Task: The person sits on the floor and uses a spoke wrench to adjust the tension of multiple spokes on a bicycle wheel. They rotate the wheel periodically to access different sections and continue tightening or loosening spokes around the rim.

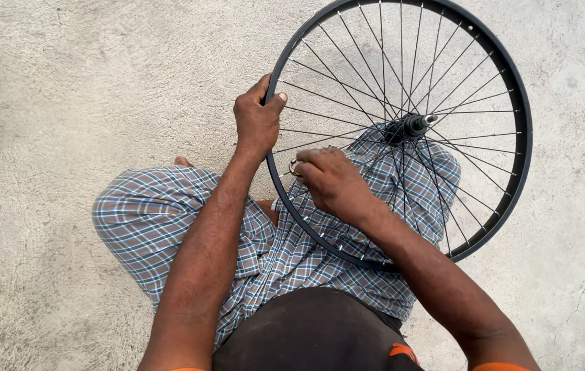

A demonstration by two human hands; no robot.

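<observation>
head view: bicycle wheel [512,82] upright over my lap. left hand [256,124] closed round rim, steadying. right hand [330,180] pinched shut on small metal tool [294,167] at spoke [327,137] end near rim. i judge: keep rim still, small turns.

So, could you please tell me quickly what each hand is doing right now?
Left hand: closed around the black wheel rim.
Right hand: closed on a small metal tool at the spokes near the rim.
</observation>
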